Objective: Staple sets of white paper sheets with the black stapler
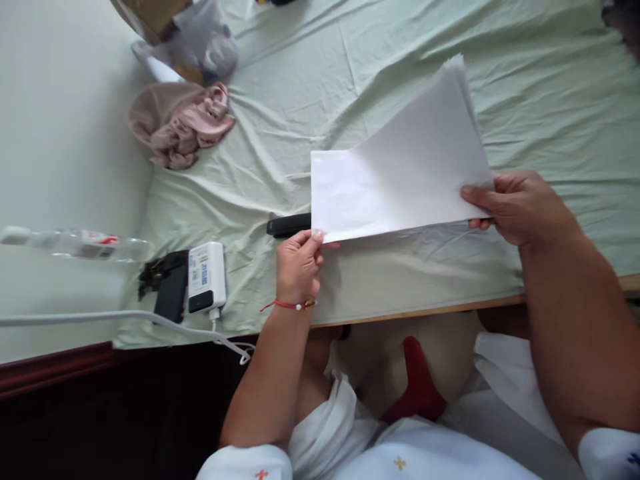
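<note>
Both hands hold a stack of white paper sheets above the cloth-covered table. My left hand pinches the near left corner between thumb and fingers. At the right end, my right hand grips the stack, thumb on top and fingertips showing beneath. The sheets curve, with their far right corner raised and slightly fanned. A black object, long and narrow, lies on the cloth just beyond my left hand, partly hidden by the paper.
Pale green cloth covers the table. To the left are a white power bank with a cable, a black phone and a clear plastic bottle. Pink fabric lies farther back near plastic bags.
</note>
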### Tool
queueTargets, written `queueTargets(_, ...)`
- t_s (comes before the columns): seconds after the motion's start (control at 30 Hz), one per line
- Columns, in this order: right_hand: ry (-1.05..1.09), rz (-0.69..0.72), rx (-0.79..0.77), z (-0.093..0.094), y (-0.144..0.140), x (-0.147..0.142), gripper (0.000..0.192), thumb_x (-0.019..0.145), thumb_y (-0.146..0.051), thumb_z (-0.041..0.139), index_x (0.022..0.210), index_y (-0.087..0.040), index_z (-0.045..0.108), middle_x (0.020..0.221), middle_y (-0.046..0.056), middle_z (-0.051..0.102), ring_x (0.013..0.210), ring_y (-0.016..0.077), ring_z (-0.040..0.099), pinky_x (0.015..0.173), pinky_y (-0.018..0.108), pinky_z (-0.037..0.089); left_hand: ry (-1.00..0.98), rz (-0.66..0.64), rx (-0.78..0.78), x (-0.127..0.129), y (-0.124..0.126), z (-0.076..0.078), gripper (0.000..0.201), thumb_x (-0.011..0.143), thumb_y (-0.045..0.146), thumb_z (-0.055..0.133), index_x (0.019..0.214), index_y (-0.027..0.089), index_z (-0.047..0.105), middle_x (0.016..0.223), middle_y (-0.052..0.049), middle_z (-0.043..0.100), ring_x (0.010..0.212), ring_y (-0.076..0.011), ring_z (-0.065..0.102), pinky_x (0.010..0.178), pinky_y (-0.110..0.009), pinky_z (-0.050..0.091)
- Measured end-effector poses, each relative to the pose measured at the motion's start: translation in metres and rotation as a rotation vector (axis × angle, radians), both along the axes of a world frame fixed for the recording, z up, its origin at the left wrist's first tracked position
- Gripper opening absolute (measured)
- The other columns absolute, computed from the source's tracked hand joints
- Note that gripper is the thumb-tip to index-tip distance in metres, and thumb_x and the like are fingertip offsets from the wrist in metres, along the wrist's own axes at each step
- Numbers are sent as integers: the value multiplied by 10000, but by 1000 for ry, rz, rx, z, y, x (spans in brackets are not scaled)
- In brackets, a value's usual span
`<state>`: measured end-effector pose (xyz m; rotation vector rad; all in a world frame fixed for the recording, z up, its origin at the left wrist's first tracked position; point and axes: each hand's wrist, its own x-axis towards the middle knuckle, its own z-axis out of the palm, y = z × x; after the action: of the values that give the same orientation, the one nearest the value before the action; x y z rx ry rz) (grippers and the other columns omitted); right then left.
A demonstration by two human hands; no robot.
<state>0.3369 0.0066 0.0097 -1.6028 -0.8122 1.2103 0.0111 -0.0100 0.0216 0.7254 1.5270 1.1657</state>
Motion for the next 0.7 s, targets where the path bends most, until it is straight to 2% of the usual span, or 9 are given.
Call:
queueTargets(0.07,4,39,4,3,-2,4,120,850,-177,913,821,-128,807,777,44,734,491,81,577,353,180,488,-76,5,-110,0,0,3,142,732,159,796,686,151,662,590,-42,715,347,-11,302,373,-143,151)
queueTargets(0.17,100,54,-12,10,-5,8,193,760,-203,981,809,-153,801,763,20,715,496,71,563,354,166,494,-210,32,-251,0,0,6,226,789,102,721,633,161,568,623,-77,741,323,5,264,372,-134,172)
queueTargets(0.27,141,29,-54,13,-7,9,223,727,-171,994,780,-159,777,738,5,686,486,51,527,348,137,467,-232,59,-272,1,0,5,255,820,87,677,624,168,535,642,-101,758,315,3,271,373,-137,182)
queueTargets(0.37,135,-15,-71,13,-8,10,187,780,-129,957,782,-149,772,752,8,682,491,36,518,357,109,450,-106,101,-136,2,-3,0,116,826,114,681,718,142,648,639,-76,761,328,-18,315,378,-150,182)
queueTargets(0.47,131,-62,-62,12,-8,10,178,827,-98,926,779,-147,762,768,8,685,490,28,521,367,98,453,91,171,107,0,-6,-8,54,852,177,700,811,144,712,625,-37,751,365,-42,343,400,-171,220)
queueTargets(0.53,134,-69,-57,11,-8,9,172,868,-64,878,770,-139,758,767,11,681,482,28,527,369,100,454,237,207,271,-4,-8,-15,64,889,206,692,858,158,721,644,-18,752,407,-61,398,437,-186,276)
queueTargets(0.57,137,-65,-56,11,-7,9,176,888,-47,849,765,-134,757,763,12,676,475,27,526,366,102,449,324,223,347,-7,-8,-19,69,914,213,681,890,166,725,678,-16,765,452,-76,478,476,-192,341)
queueTargets(0.63,145,-51,-52,10,-7,6,180,911,-30,813,770,-128,760,762,14,675,466,25,520,361,103,440,533,235,471,-16,-6,-26,92,964,217,656,976,180,740,827,-33,818,672,-126,696,645,-227,514)
queueTargets(0.7,152,-34,-46,9,-7,3,161,909,-42,828,789,-129,765,776,15,686,474,22,518,367,98,446,756,225,538,-28,-3,-34,158,985,199,645,1077,193,773,1057,-66,860,1030,-197,796,909,-323,610)
